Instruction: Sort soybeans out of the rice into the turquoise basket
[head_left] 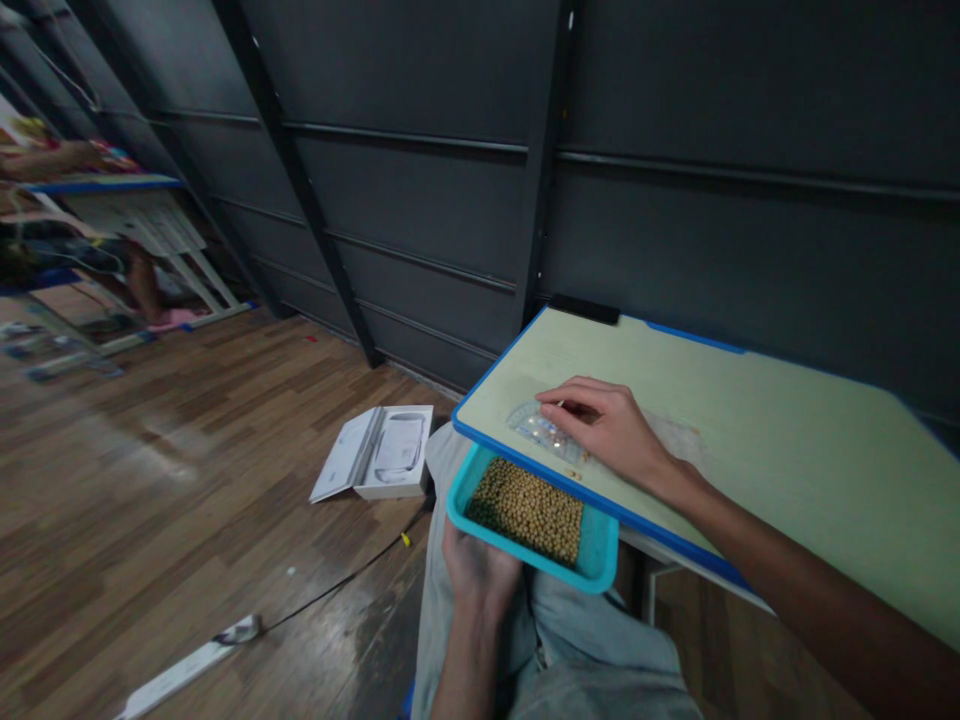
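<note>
My left hand (474, 570) grips the near rim of a turquoise tray (600, 555) from below and holds it just under the table's edge, over my lap. The tray is partly filled with small tan beans (529, 508). My right hand (611, 428) rests on the pale green table (787, 450), fingers curled over a clear plastic scoop-like piece (534, 425) near the blue front edge. A few beans lie on the table beside that piece. Which fingers touch the piece is unclear.
An open white box (379, 452) lies on the wooden floor to the left, with a black cable (352, 575) and a white strip (180, 675) nearer me. A dark panelled wall stands behind the table. Another desk and a person's legs (142, 280) are far left.
</note>
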